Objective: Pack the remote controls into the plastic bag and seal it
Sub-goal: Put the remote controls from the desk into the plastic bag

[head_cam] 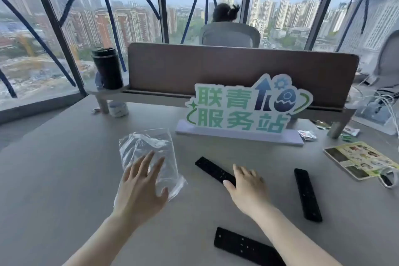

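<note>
A: Since nothing is packed yet, where does everything lie?

B: The plastic bag lies flat and crumpled on the table, left of centre. Three remotes lie loose outside it: the middle remote just right of the bag, the right remote well apart from it, and the near remote close to the bottom edge of the view.

A: And the hands?

B: The left hand is spread wide over the near end of the bag, holding nothing. The right hand sits over the near end of the middle remote, fingers loosely curved. I cannot tell whether that grip has closed.

A: How will the bag handle?

B: I judge it thin, limp and slippery. Better to pinch one layer at the mouth, though I cannot tell which end opens.

A: The remotes?

B: Stiff, light, slim bars, I expect, easy to take across the narrow width near the middle. The middle one's long axis runs from far left to near right. The right one runs nearly straight away from the person. The near one lies mostly crosswise, tilted. Each should go in end first, along the bag's length.
</note>
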Demonstrator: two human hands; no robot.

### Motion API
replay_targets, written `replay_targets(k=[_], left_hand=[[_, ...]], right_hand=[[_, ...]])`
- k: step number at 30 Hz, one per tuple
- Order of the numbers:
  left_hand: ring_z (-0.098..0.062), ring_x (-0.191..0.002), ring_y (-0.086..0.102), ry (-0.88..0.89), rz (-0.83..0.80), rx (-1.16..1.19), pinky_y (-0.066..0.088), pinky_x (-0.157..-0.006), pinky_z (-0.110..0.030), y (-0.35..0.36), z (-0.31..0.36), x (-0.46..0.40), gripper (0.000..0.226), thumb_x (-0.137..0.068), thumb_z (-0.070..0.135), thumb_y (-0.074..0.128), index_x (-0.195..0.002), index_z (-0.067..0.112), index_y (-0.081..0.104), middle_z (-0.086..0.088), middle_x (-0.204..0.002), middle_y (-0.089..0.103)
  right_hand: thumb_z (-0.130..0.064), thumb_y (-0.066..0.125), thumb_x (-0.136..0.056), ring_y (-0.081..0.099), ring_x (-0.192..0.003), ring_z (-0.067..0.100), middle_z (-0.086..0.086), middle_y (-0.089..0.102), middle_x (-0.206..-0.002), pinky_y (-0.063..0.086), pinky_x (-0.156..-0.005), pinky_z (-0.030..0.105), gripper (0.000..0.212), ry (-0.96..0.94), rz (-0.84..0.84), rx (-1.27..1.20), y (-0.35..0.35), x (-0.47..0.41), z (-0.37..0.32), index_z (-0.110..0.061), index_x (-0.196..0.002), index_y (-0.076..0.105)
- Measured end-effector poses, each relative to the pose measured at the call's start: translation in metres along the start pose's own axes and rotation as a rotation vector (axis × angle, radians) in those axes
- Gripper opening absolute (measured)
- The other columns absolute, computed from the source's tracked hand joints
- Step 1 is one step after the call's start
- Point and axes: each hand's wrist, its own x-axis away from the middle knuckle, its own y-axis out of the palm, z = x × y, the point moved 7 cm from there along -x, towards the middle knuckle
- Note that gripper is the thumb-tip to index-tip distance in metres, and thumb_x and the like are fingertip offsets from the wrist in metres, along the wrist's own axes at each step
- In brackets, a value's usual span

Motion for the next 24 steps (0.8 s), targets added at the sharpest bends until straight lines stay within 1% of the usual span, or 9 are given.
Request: replay_targets(k=[2,4,6,8,10,13,15,19,24], left_hand=[[-0.029,-0.122,0.05,0.013,-0.001,-0.026,0.043,-0.096,-0.042,0.007,-0.009,0.008,0.06,-0.07,0.041,0.065,-0.127,0.026,0.054,-0.005,-0.136,0.054],[-0.029,-0.102,0.061,0.024,-0.019,-0.064,0.051,-0.076,-0.039,0.014,-0.018,0.012,0.034,-0.071,0.027,0.074,-0.104,0.027,0.068,-0.002,-0.114,0.066],[-0.027,-0.079,0.064,0.033,-0.061,-0.115,0.047,-0.056,-0.032,0.019,-0.021,0.02,0.015,-0.071,0.017,0.075,-0.082,0.027,0.07,0.002,-0.088,0.066],[-0.029,-0.068,0.064,-0.002,-0.082,-0.067,0.045,-0.048,-0.031,0.008,-0.017,0.025,0.005,-0.081,0.021,0.066,-0.079,0.026,0.066,0.003,-0.077,0.061],[-0.033,-0.072,0.066,-0.021,-0.054,0.038,0.051,-0.055,-0.036,0.0,-0.013,0.022,0.018,-0.091,0.031,0.049,-0.087,0.024,0.065,0.001,-0.084,0.064],[-0.035,-0.084,0.065,0.008,-0.032,0.15,0.047,-0.063,-0.035,-0.015,0.01,0.015,0.03,-0.094,0.031,0.041,-0.093,0.019,0.069,-0.005,-0.098,0.064],[-0.035,-0.087,0.064,0.018,-0.001,0.181,0.044,-0.064,-0.034,-0.025,0.026,0.012,0.031,-0.094,0.029,0.042,-0.094,0.015,0.069,-0.006,-0.1,0.062],[-0.032,-0.081,0.062,0.011,-0.001,0.267,0.046,-0.065,-0.035,-0.031,0.049,0.012,0.033,-0.093,0.025,0.04,-0.082,0.009,0.067,-0.007,-0.087,0.059],[-0.033,-0.074,0.059,-0.011,-0.029,0.393,0.046,-0.065,-0.037,-0.032,0.06,0.016,0.032,-0.09,0.023,0.042,-0.068,0.007,0.059,-0.009,-0.077,0.058]], right_hand=[[-0.044,0.038,-0.101,0.044,-0.131,0.027,0.004,0.052,-0.144,0.038,-0.106,0.04,0.06,0.033,0.031,0.049,0.006,0.005,0.004,-0.015,-0.152,0.027],[-0.04,0.047,-0.099,0.046,-0.128,0.027,0.003,0.054,-0.14,0.039,-0.104,0.039,0.056,0.018,0.092,0.093,0.006,0.011,0.003,-0.017,-0.148,0.035],[-0.041,0.054,-0.094,0.053,-0.119,0.027,0.003,0.057,-0.131,0.044,-0.097,0.039,0.053,0.049,0.08,0.047,0.012,0.02,0.0,-0.018,-0.14,0.044],[-0.042,0.057,-0.09,0.062,-0.097,0.024,0.001,0.062,-0.112,0.048,-0.079,0.035,0.045,0.144,0.003,-0.164,0.012,0.034,0.005,-0.023,-0.129,0.045],[-0.037,0.056,-0.089,0.058,-0.064,0.017,0.0,0.063,-0.084,0.042,-0.06,0.03,0.025,0.227,-0.071,-0.518,0.007,0.049,0.012,-0.028,-0.112,0.047],[-0.018,0.051,-0.094,0.032,-0.033,0.012,0.007,0.057,-0.059,0.022,-0.039,0.018,0.011,0.288,-0.118,-1.037,-0.009,0.084,0.021,-0.01,-0.097,0.059],[-0.014,0.05,-0.096,0.025,-0.033,0.011,0.008,0.053,-0.057,0.014,-0.037,0.014,0.014,0.255,-0.175,-1.206,-0.024,0.11,0.018,-0.004,-0.099,0.06],[-0.012,0.047,-0.097,0.021,-0.035,0.011,0.009,0.053,-0.056,0.012,-0.037,0.013,0.018,0.19,-0.249,-1.264,-0.028,0.132,-0.004,-0.002,-0.103,0.061],[-0.026,0.05,-0.1,0.028,-0.037,0.014,0.008,0.064,-0.068,0.017,-0.042,0.021,0.02,0.098,-0.294,-1.27,0.007,0.105,-0.066,-0.014,-0.091,0.063]])
